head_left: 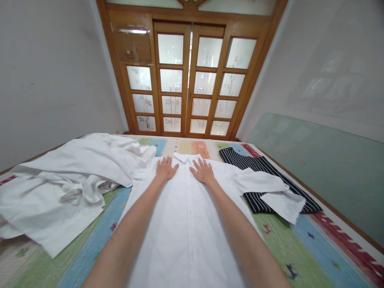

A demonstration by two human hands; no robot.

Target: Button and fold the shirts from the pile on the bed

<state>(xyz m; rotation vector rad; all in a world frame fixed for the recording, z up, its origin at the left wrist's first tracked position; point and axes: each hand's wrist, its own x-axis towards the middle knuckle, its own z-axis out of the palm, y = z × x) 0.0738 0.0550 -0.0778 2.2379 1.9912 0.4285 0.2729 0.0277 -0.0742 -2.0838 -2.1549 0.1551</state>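
Observation:
A white button-up shirt (189, 224) lies spread out, front side up, with its collar at the far end. My left hand (166, 169) rests flat on the shirt's upper left, beside the collar, fingers spread. On the other side of the button line, my right hand (203, 171) lies flat as well, its fingers apart. Neither hand grips the cloth. The shirt's right sleeve stretches out over a folded black garment with white stripes (258, 203). Its left sleeve runs toward a heap of white clothing (81, 164), where its end cannot be made out.
Beneath the clothes is a colourful patterned bed cover (270, 232) with green, blue and red bands. A pale green headboard-like panel (318, 148) stands along the right edge. Wooden doors with glass panes (186, 80) close off the far end, between grey walls.

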